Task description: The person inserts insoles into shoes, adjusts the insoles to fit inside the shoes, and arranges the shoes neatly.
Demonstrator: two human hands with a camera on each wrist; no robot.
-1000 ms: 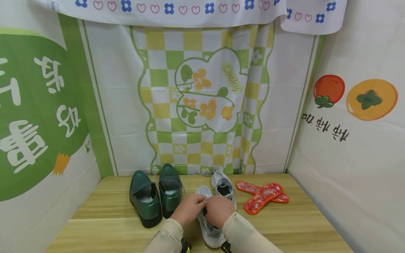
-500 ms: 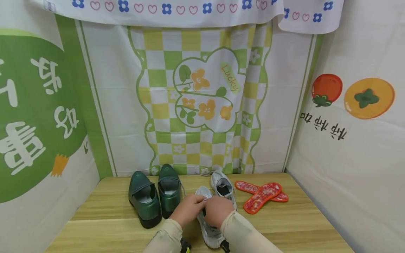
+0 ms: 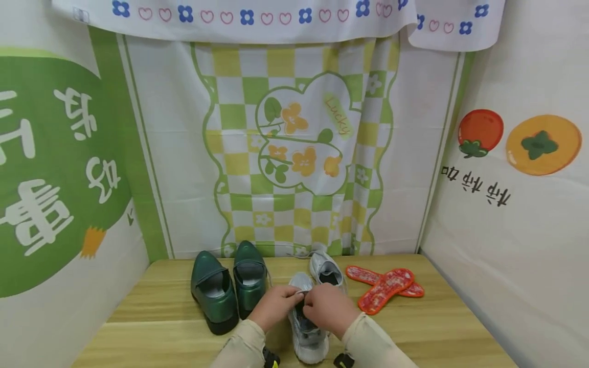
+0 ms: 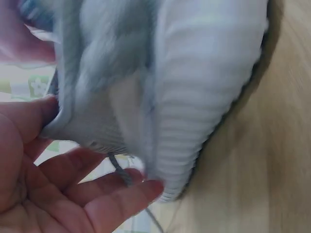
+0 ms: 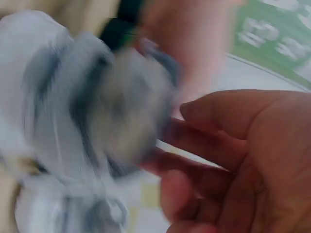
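Observation:
A grey lace-up sneaker (image 3: 312,348) stands on the table, toe away from me. My left hand (image 3: 275,307) pinches the upper edge of its lace opening between thumb and index finger; in the left wrist view a grey lace (image 4: 118,167) runs past the other fingers. On the right side of the shoe is my right hand (image 3: 333,306), with its thumb apart from its loosely bent fingers. The right wrist view, blurred, shows those fingertips reaching the edge of the sneaker (image 5: 51,102). Just beyond stands the matching sneaker (image 3: 325,267), partly hidden by the right hand.
Two dark green loafers (image 3: 214,296) stand to the left on the wooden table (image 3: 152,312). Red insoles (image 3: 385,291) lie crossed on the right. A checked curtain (image 3: 294,214) hangs behind the table, with printed cloth walls at both sides.
My right hand has shifted right and its fingers have loosened, uncovering more of the near sneaker's opening and heel. The left hand keeps its pinch in about the same place.

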